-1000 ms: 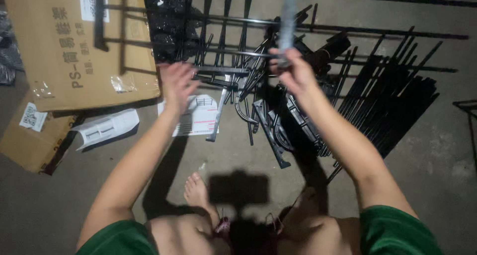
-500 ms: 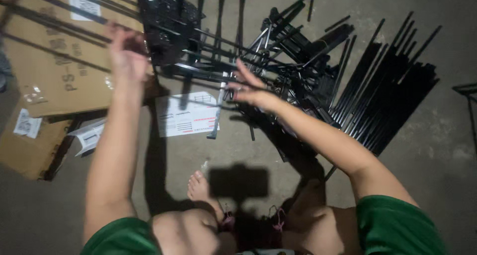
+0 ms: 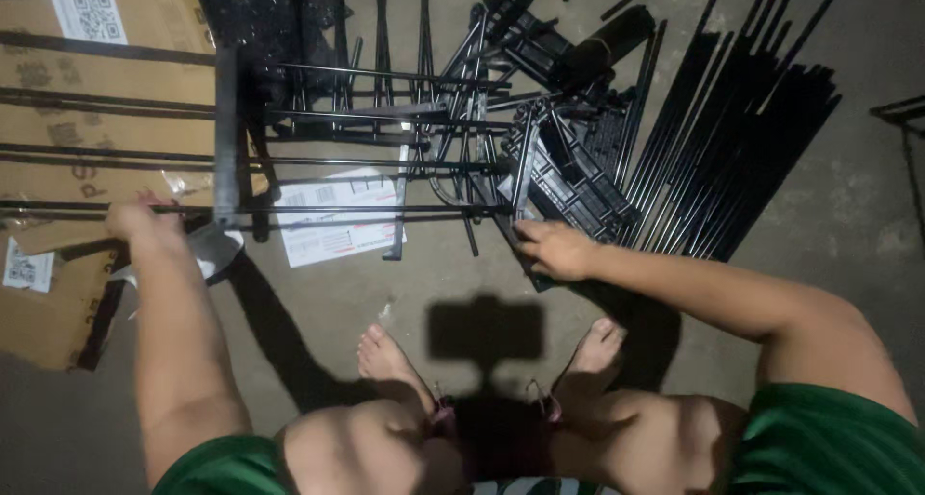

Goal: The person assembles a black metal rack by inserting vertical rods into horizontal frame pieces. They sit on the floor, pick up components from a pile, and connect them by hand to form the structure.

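A black metal wire rack frame (image 3: 366,138) made of long thin rods lies across the concrete floor in front of me. My left hand (image 3: 145,223) is closed around its nearest rod at the left. My right hand (image 3: 554,247) grips the same frame's right end, next to a pile of black plastic and metal parts (image 3: 568,167). My bare feet (image 3: 390,358) stand just behind the frame.
A bundle of loose black rods (image 3: 742,138) fans out at the right. A flattened cardboard box (image 3: 87,100) lies at the left under the frame. A white paper sheet (image 3: 332,227) lies on the floor beneath the rods. Another black frame edge (image 3: 901,114) shows far right.
Both hands have come down and toward me with the wire frame. It now lies lower and more level. My left hand has shifted left and my right hand has dropped to the frame's right end.
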